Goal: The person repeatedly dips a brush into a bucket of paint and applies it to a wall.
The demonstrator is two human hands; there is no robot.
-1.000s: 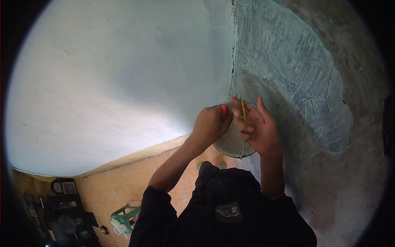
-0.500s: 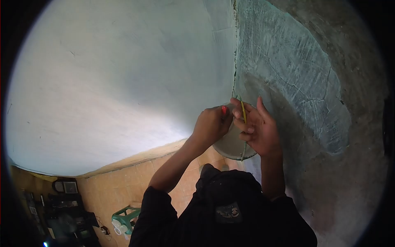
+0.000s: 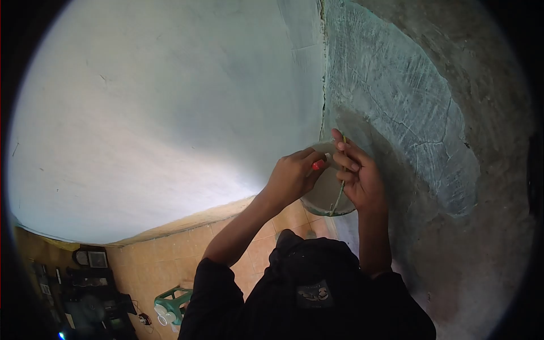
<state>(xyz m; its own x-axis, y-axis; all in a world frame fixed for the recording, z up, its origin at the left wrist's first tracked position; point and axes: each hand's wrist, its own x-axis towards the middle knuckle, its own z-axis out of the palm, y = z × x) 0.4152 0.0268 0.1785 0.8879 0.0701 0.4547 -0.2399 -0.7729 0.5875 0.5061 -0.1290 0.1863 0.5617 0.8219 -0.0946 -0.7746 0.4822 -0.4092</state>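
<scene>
My left hand is closed around a small red object with a white tip; its kind cannot be made out. It is over the left side of a pale round bucket. My right hand has its fingers curled round the thin bucket handle, which rises in front of the bucket's opening. A yellowish part of the handle shows near the fingertips. The bucket's inside looks pale grey, and its far rim is partly hidden by both hands.
Close ahead is the corner between a smooth pale wall and a rough, cracked bluish-grey wall. Below lies an orange tiled floor. A green plastic stool with white containers stands lower left, near dark furniture.
My right fingers have curled in around the handle, hiding much of its yellow part. More of the red object and its white tip now shows in my left hand.
</scene>
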